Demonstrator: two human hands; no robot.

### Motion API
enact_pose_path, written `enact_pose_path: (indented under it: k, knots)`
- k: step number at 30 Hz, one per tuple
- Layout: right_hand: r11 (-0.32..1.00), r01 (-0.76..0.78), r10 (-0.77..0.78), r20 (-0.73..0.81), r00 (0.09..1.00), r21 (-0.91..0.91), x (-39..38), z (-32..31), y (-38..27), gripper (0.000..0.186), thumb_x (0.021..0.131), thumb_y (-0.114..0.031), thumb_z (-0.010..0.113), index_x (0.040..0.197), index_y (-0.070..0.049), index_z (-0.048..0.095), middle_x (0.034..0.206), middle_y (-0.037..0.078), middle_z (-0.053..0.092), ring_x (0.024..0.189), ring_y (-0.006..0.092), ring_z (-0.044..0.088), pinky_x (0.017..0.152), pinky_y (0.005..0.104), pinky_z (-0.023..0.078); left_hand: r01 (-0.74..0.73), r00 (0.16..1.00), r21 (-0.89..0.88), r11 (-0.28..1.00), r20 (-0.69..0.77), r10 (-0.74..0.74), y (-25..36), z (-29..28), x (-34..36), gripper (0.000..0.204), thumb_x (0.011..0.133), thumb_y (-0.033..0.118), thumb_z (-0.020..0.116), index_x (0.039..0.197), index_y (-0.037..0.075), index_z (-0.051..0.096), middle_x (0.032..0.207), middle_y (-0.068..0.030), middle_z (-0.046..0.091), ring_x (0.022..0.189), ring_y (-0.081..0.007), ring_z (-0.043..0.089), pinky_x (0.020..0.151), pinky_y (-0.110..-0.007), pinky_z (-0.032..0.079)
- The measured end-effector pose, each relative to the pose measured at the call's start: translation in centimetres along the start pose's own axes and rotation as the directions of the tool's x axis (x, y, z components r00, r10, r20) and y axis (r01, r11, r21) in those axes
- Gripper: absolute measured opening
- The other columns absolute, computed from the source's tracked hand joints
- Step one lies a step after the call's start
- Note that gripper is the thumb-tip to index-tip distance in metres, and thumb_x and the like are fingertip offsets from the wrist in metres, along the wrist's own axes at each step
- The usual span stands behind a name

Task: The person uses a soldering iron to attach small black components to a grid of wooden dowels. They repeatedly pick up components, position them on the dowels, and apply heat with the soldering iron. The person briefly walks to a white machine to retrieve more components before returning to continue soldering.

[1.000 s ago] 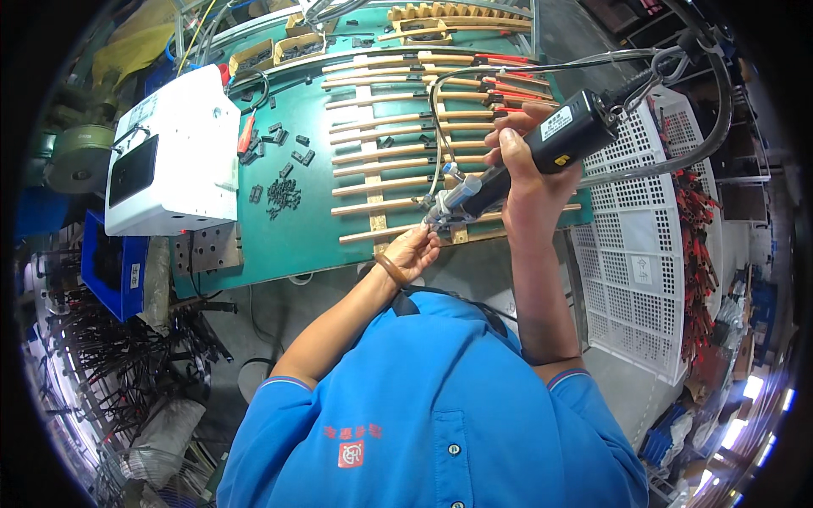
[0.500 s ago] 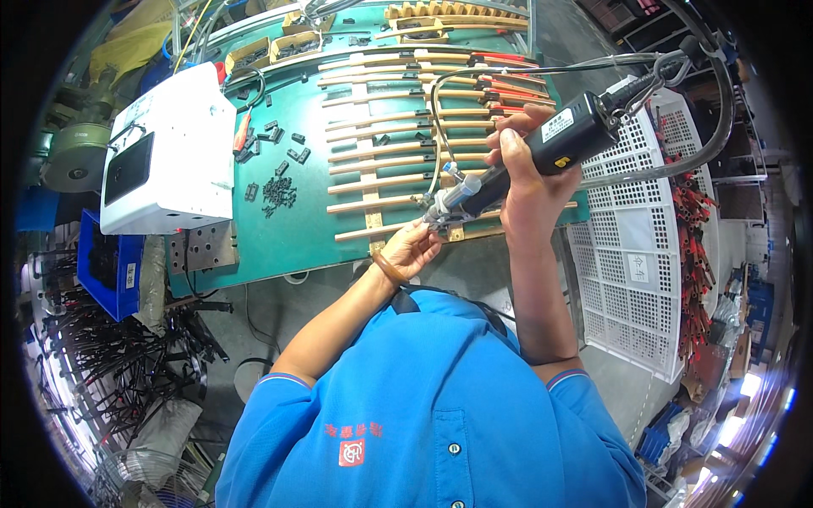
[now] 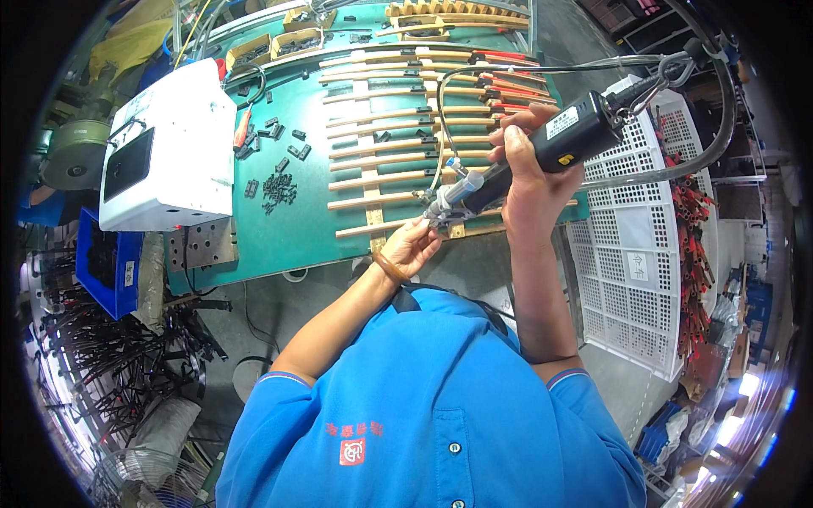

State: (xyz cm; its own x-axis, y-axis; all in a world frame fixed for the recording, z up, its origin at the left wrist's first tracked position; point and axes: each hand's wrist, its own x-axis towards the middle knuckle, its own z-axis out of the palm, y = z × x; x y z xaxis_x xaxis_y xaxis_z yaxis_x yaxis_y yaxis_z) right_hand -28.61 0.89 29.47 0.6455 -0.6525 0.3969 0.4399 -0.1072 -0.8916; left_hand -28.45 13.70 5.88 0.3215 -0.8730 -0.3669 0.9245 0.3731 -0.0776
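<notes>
A black electric screwdriver (image 3: 569, 134) with a metal nose lies tilted in my right hand (image 3: 535, 173), whose fingers wrap round its body. Its nose points down and left over the nearest wooden stick at the table's front edge. My left hand (image 3: 410, 247) is closed beside the tip, fingertips pinched together at the stick; what is between them is hidden. Beyond the hands, several wooden sticks (image 3: 360, 168) lie side by side across light wooden rails, many with a small black fitting. Red parts (image 3: 512, 85) show at the right ends of the farther sticks.
A white machine box (image 3: 169, 152) stands on the left of the green table (image 3: 292, 241). Loose black fittings (image 3: 275, 190) and an orange-handled tool (image 3: 243, 129) lie next to it. White perforated crates (image 3: 622, 245) stand at right. A cable and hose (image 3: 677, 172) hang near the screwdriver.
Both hands stay at the same stick. The screwdriver's rear end has shifted very slightly right, and its nose remains beside my left fingertips.
</notes>
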Motion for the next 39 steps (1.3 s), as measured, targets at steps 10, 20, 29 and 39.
enact_pose_path:
  k: [10,20,29,39]
  knots:
    - [0.999,0.041,-0.041,0.008,0.999,0.011,-0.8,0.9,-0.2,0.031,0.08,0.009,0.055,0.109,0.001,0.049,0.087,0.01,0.061,0.071,0.0139,0.061,0.058,0.0238,0.052,-0.039,0.998,-0.013,0.999,-0.052,0.038,-0.3,-0.1,-0.3,0.014,0.09,0.009,0.057,0.104,0.005,0.054,0.09,-0.0047,0.062,0.08,-0.015,0.063,0.077,-0.031,0.057]
    - [1.0,0.026,-0.027,-0.06,0.998,-0.013,-0.8,0.2,2.3,0.032,0.081,0.01,0.055,0.11,0.0,0.047,0.088,0.009,0.059,0.071,0.0136,0.059,0.059,0.0245,0.051,-0.069,0.995,-0.077,0.995,-0.084,0.062,0.2,-0.8,2.7,0.009,0.091,0.009,0.055,0.097,0.004,0.057,0.089,-0.0076,0.065,0.084,-0.0193,0.064,0.08,-0.038,0.056]
    - [0.994,0.109,-0.11,-0.036,0.993,-0.017,0.7,-0.1,3.4,0.031,0.081,0.012,0.052,0.109,0.0,0.047,0.088,0.009,0.059,0.072,0.014,0.06,0.06,0.0245,0.052,0.083,0.971,0.071,0.994,-0.231,-0.065,0.3,0.1,2.1,0.03,0.098,0.031,0.044,0.101,0.003,0.055,0.087,-0.0074,0.064,0.072,-0.0175,0.061,0.066,-0.031,0.053]
    - [0.992,0.121,-0.123,-0.062,0.99,-0.049,1.7,-0.2,5.5,0.032,0.08,0.014,0.052,0.109,0.0,0.047,0.087,0.011,0.06,0.071,0.0136,0.06,0.059,0.0245,0.052,-0.076,0.697,0.619,-0.782,0.594,0.402,5.8,2.7,3.4,0.033,0.066,0.024,0.077,0.096,0.014,0.066,0.096,-0.0042,0.062,0.094,-0.027,0.057,0.081,-0.038,0.046]
